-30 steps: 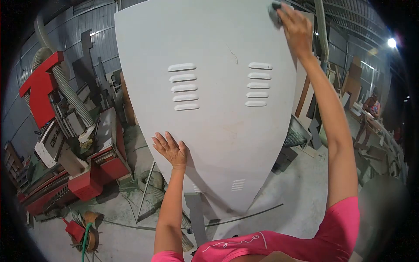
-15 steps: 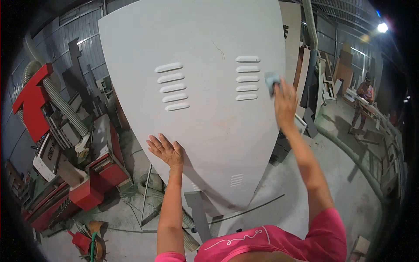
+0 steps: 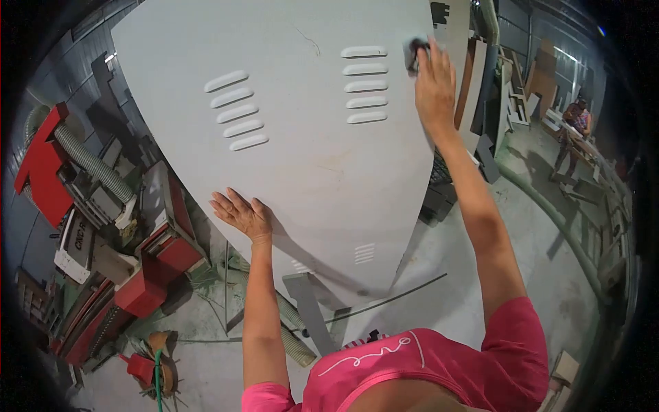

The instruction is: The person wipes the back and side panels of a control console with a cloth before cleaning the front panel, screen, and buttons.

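Note:
A large pale grey panel with raised louvre slots stands in front of me, narrowing towards the floor. My left hand lies flat against its lower left edge, fingers spread. Near the panel's upper right edge, my right hand grips a small pad with a dark grip, blurred by motion and held against the surface. Just left of it is the right-hand column of louvres. A second louvre column sits above my left hand. Faint brownish marks show mid-panel.
To the left stands a red and white machine with a ribbed hose. Boards lean behind the panel on the right. A person is at a bench far right. A long hose runs along the floor.
My right hand has moved the pad upward along the panel's right edge. My left hand stays flat on the panel. The view has shifted, so the panel sits higher and further left.

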### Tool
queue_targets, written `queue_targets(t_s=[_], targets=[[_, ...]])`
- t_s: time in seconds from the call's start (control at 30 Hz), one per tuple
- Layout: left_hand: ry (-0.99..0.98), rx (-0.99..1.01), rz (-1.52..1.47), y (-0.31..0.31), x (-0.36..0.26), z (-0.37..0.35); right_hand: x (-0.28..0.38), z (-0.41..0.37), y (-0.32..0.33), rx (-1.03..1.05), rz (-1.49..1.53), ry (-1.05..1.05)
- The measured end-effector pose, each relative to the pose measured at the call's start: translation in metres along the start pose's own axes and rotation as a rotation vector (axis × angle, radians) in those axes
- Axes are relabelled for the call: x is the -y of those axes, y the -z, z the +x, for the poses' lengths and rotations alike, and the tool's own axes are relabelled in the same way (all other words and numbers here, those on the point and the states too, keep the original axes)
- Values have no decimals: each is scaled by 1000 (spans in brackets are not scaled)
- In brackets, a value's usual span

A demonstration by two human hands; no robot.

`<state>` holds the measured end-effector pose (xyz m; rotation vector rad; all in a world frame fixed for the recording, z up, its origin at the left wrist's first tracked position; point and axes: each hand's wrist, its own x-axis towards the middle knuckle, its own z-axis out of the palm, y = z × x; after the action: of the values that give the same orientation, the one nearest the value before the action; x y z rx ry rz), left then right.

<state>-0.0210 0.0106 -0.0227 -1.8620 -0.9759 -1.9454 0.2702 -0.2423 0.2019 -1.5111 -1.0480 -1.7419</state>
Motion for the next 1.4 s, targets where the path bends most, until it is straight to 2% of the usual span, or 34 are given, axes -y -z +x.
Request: queue_targets(t_s=[0.1,0.17,0.23,0.4,0.47,0.53,0.6,0.73,0.87,1.07,1.1,1.33,1.4], targets=[[-30,-1,19,0,1,1,6,8,-9,-48,47,-32],[-43,34,21,2,3,2,20,-13,-4,-4,15,-85],[-45,74,19,9,6,-1,38,-53,11,100,-36,-148],[-8,114,32,7,5,-5,71,-213,32,319,14,-345],[6,107,31,4,4,-7,83,-232,42,360,26,-392],[14,103,25,3,1,-6,102,-224,45,435,173,-316],[59,126,32,5,-2,-7,104,-199,36,388,211,-283],[57,169,49,13,-5,-5,87,-116,9,187,213,-202],[-1,194,16,17,-3,-4,71,-37,-3,5,339,-233],[29,218,9,19,-1,-6,70,23,-1,-166,241,-163],[36,223,10,19,-3,-6,68,8,-11,-40,178,-163],[29,203,-15,18,-6,-6,114,-137,14,211,218,-153],[19,201,-35,18,-2,-7,126,-151,10,202,224,-137]])
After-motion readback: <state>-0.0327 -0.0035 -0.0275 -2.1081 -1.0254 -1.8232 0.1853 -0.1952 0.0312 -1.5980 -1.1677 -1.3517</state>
